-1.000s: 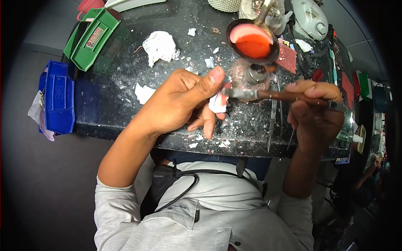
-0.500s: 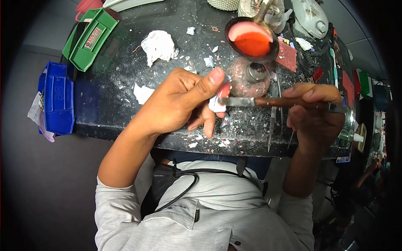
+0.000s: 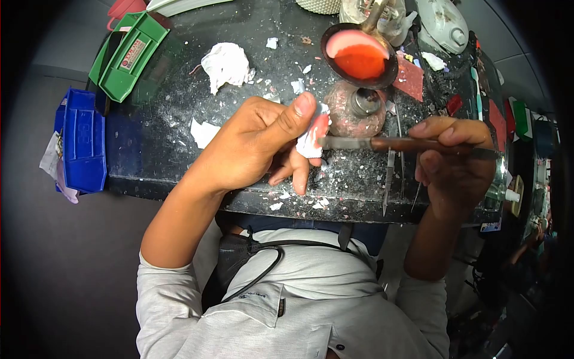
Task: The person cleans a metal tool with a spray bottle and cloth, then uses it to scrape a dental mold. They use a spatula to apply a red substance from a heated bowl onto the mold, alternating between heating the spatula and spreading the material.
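Between thumb and fingers, my left hand [image 3: 257, 140] pinches a small white plaster dental cast with pink wax on it [image 3: 314, 136]; part of the cast is hidden by the hand. My right hand [image 3: 457, 158] is closed round the brown handle of a wax knife [image 3: 406, 145]. The knife's flat metal blade points left, and its tip is at the pink wax. Just behind the cast stands a glass spirit lamp [image 3: 353, 116] with a metal neck. Above the lamp is a dark ladle [image 3: 362, 57] of melted red wax with a paler pink part.
A crumpled white cloth or paper [image 3: 226, 67] lies at the back left. Green [image 3: 133, 57] and blue [image 3: 84, 140] trays stand at the left edge. A pink wax sheet [image 3: 409, 81] lies right of the ladle. Thin metal instruments [image 3: 390, 176] and plaster scraps lie near the front edge.
The cast has turned slightly in my left hand, showing more of its pink face. My right hand and the wax knife have shifted a little to the right, with the tip still at the cast.
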The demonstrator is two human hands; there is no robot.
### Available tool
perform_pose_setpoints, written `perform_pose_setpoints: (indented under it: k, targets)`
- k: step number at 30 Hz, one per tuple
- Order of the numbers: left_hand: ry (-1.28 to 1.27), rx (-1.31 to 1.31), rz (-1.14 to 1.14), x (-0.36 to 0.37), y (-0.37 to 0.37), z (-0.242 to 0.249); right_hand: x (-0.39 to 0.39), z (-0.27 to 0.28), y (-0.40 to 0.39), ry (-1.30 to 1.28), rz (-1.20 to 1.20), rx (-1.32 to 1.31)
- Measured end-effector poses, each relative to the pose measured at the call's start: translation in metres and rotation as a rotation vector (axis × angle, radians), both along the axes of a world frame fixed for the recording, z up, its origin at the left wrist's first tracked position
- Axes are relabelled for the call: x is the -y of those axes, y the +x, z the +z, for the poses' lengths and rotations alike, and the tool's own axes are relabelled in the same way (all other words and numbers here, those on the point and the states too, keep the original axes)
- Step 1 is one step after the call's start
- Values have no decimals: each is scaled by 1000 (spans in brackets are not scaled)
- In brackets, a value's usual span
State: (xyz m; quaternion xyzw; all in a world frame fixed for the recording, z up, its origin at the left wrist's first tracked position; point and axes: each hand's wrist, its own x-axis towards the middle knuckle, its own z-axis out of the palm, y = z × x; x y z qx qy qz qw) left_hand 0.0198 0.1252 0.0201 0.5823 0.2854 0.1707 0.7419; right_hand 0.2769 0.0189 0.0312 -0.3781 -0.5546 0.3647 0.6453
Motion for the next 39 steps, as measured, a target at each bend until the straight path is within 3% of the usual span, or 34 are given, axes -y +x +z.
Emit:
perform_pose_setpoints:
  k: [27,39]
  targets:
    - [71,31,1,0,0,0,-3,-3,6,43,14,50]
    - [3,41,-5,-1,-2,-1,-3,0,33,-16,-303,-5]
